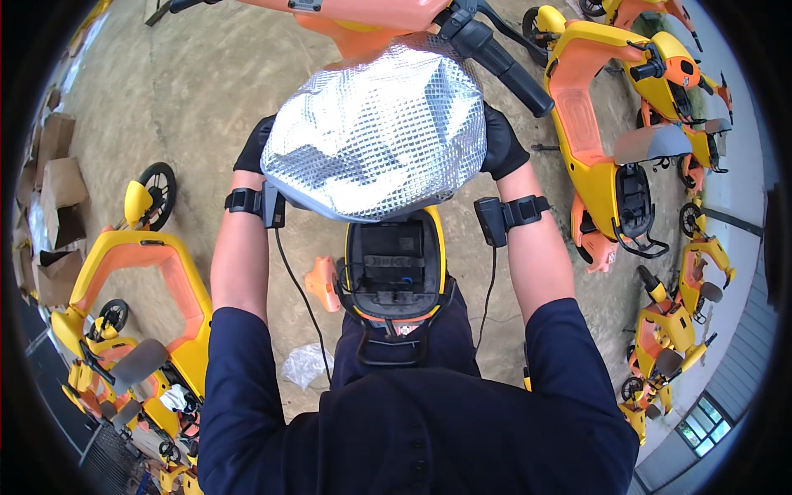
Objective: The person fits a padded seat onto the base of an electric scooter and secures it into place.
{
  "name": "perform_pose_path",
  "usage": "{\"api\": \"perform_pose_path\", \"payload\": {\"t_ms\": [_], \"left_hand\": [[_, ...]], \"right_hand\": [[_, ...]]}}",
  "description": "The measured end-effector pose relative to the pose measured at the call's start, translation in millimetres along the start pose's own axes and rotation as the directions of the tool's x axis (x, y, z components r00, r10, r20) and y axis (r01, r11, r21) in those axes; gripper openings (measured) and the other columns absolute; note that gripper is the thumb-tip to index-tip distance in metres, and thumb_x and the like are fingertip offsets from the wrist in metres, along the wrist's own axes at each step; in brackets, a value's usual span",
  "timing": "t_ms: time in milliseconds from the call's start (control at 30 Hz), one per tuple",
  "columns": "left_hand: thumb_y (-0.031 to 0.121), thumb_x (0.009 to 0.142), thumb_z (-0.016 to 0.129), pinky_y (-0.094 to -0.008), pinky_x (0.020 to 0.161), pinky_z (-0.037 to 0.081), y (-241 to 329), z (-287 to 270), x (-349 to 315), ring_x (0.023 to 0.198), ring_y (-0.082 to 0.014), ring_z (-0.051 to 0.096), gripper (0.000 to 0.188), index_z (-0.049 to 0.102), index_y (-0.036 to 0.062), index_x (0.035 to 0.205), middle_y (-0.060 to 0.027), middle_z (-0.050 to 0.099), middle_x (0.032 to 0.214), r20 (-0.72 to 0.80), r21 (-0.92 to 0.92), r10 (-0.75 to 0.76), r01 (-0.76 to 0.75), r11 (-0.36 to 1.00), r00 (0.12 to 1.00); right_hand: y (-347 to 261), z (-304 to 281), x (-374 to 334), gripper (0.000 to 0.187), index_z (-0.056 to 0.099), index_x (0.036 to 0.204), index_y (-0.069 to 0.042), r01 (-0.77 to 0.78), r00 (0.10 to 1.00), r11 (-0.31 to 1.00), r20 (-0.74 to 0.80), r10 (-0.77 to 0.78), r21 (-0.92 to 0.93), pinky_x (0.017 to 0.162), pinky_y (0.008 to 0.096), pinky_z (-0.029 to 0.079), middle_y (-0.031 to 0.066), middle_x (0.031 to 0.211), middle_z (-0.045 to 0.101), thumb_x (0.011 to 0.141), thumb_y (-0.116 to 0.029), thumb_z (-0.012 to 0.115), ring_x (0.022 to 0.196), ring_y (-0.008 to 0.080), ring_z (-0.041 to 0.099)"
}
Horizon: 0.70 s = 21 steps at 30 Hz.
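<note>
Between my two hands is a rounded silver foil cover [375, 128] with a quilted grid texture and a grey lower edge; it looks like a seat cover. My left hand [254, 148], in a black glove, grips its left side, and my right hand [503, 147], gloved the same way, grips its right side. The fingers of both hands are partly hidden by the cover. Just below it, the black storage compartment [394, 262] of a yellow scooter stands uncovered between my legs. Whether a seat lies under the foil, I cannot tell.
Ahead is the scooter's orange front with a black handlebar grip [505, 68]. A yellow and orange scooter [582, 124] stands at right, another [136, 247] at left, with several more behind. Cardboard boxes [62, 194] line the left. Clear plastic wrap [305, 365] lies on the floor.
</note>
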<state>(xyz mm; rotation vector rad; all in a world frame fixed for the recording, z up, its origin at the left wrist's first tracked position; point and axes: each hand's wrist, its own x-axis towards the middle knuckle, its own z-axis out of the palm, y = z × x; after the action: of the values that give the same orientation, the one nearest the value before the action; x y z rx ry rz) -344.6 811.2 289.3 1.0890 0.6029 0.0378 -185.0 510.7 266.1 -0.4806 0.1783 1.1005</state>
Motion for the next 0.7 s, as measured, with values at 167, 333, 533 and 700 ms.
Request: {"api": "perform_pose_path", "payload": {"t_ms": [167, 333, 533, 700], "left_hand": [[0.01, 0.084, 0.05, -0.0264, 0.073, 0.047, -20.8, -52.4, 30.9, 0.082, -0.0111, 0.056, 0.022, 0.058, 0.0001, 0.102, -0.0036, 0.061, 0.096, 0.13, 0.163, -0.039, 0.017, 0.987, 0.991], [0.012, 0.084, 0.051, -0.029, 0.082, 0.045, -73.6, -74.6, 62.2, 0.089, -0.014, 0.055, 0.028, 0.055, 0.0002, 0.109, -0.0079, 0.059, 0.105, 0.155, 0.152, -0.215, 0.191, 0.97, 0.964], [0.015, 0.085, 0.05, -0.0299, 0.085, 0.044, -139.6, -122.1, 41.6, 0.095, -0.0169, 0.055, 0.034, 0.05, -0.0008, 0.114, -0.0097, 0.056, 0.109, 0.146, -0.003, -0.226, 0.229, 0.973, 0.963], [0.021, 0.086, 0.048, -0.0316, 0.06, 0.05, -166.3, -108.8, 48.4, 0.073, -0.0197, 0.06, 0.027, 0.058, 0.003, 0.104, -0.0102, 0.062, 0.089, 0.1, 0.281, 0.063, -0.089, 0.956, 0.993]], "right_hand": [[-0.8, -15.4, 11.1, 0.028, 0.051, 0.111, 0.003, -0.007, 0.998, 1.0, 0.064, 0.008, -0.004, 0.084, 0.0327, 0.046, 0.0153, 0.108, 0.057, 0.088, -0.009, 0.041, 0.094, 0.0211, 0.057], [14.4, -94.1, 13.7, 0.019, 0.061, 0.087, -0.007, 0.09, 0.95, -0.174, 0.137, -0.282, -0.981, 0.071, 0.0297, 0.046, 0.0113, 0.085, 0.062, 0.072, -0.018, 0.061, 0.081, 0.0249, 0.059], [63.6, -131.2, 15.6, 0.019, 0.064, 0.083, -0.006, -0.051, 0.952, 0.122, -0.086, -0.294, -0.991, 0.07, 0.029, 0.045, 0.0117, 0.088, 0.06, 0.072, -0.019, 0.054, 0.082, 0.025, 0.058], [61.1, -156.7, 26.6, 0.028, 0.065, 0.093, -0.01, -0.177, 0.919, -0.042, -0.15, -0.365, -0.983, 0.074, 0.0301, 0.046, 0.0136, 0.094, 0.061, 0.076, -0.029, 0.051, 0.088, 0.0257, 0.059]]}}
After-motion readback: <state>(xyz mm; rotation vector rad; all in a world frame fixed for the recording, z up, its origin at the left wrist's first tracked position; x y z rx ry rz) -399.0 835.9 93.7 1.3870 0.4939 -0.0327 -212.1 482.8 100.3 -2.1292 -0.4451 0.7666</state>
